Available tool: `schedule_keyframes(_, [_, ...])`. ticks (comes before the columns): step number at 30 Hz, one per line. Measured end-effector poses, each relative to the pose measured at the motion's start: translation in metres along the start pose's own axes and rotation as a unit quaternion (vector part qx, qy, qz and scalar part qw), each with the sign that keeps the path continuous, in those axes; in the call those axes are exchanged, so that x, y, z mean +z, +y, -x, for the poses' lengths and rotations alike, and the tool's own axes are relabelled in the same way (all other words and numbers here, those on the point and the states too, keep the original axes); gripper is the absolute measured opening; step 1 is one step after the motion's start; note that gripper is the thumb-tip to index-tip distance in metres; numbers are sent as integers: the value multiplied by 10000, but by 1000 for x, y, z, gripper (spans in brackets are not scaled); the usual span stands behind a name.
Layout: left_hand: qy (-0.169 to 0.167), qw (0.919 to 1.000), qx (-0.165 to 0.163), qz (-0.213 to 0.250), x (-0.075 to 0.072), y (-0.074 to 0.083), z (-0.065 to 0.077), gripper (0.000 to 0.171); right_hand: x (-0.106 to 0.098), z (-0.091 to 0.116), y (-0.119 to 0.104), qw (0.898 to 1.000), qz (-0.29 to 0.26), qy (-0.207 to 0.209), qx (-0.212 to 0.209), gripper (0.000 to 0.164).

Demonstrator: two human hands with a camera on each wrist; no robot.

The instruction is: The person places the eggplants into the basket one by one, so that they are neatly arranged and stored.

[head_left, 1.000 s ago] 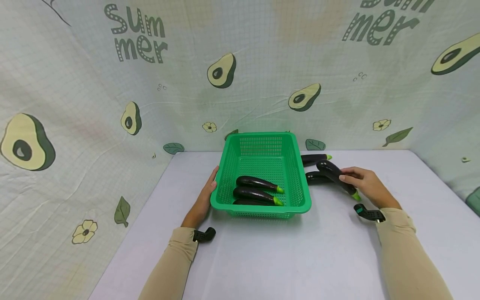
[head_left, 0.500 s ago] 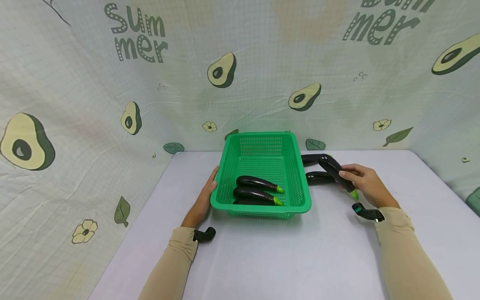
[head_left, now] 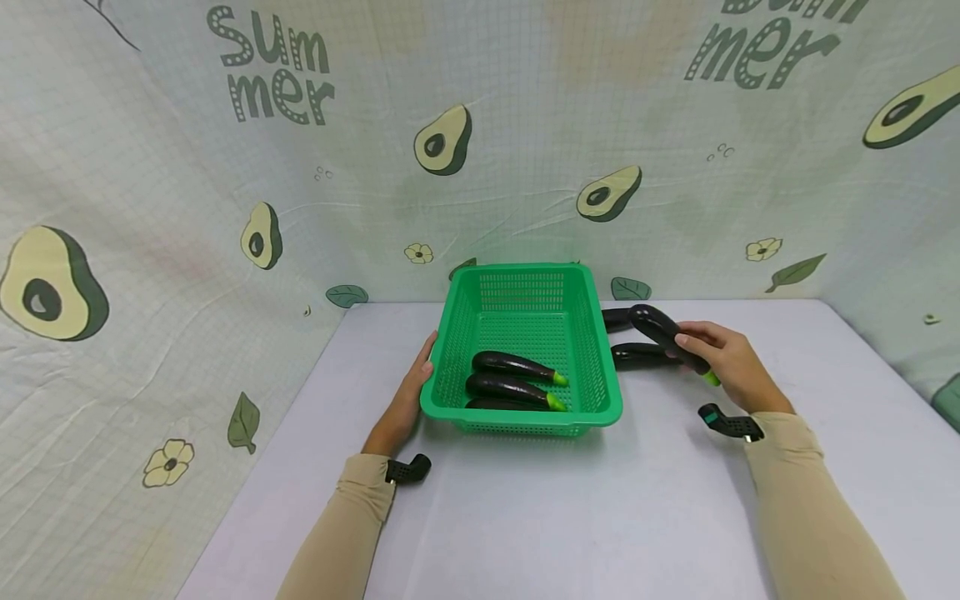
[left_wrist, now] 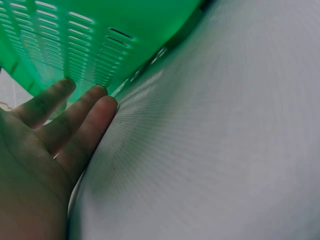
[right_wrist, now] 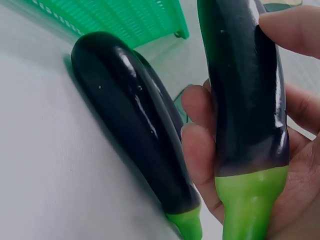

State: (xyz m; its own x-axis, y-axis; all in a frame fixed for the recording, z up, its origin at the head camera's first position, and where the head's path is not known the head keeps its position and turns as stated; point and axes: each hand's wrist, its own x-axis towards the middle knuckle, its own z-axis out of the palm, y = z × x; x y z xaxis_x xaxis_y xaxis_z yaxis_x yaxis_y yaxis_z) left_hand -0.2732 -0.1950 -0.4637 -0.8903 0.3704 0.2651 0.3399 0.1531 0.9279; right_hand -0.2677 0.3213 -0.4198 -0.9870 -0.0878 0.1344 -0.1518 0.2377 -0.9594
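Note:
My right hand point(head_left: 738, 367) grips a dark purple eggplant point(head_left: 667, 335) with a green stem end, thumb on one side and fingers curled round the other. It is held raised and tilted above the table, right of the green plastic basket point(head_left: 521, 422). In the right wrist view, another eggplant point(right_wrist: 132, 120) lies below and beside the held eggplant point(right_wrist: 247, 95). My left hand point(head_left: 408, 400) touches the basket's left side. The left wrist view shows its straight fingers point(left_wrist: 82, 132) against the slotted wall point(left_wrist: 135, 22). Inside the basket, several eggplants point(head_left: 506, 387) lie side by side near the front.
On the white table point(head_left: 555, 517), one eggplant point(head_left: 637, 356) lies against the basket's right side. A farther eggplant point(head_left: 617, 319) lies behind it, partly hidden by the held one. A printed cloth point(head_left: 525, 192) hangs along the table's back edge.
My right hand has shifted slightly up and to the left with the eggplant, whose rounded end now overlaps the farther one. The left hand and basket stay where they were.

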Motion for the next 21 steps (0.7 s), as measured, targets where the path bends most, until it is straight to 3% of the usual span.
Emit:
schedule_keyframes(14, [76,9999,-111,64,1,3,1,57,3,0,-13,9999,0,-146,-22,47])
schedule_keyframes(21, [62,9999,-79,29,2,4,2,58,9,-1,-14,9981,-555,-260,-19,34])
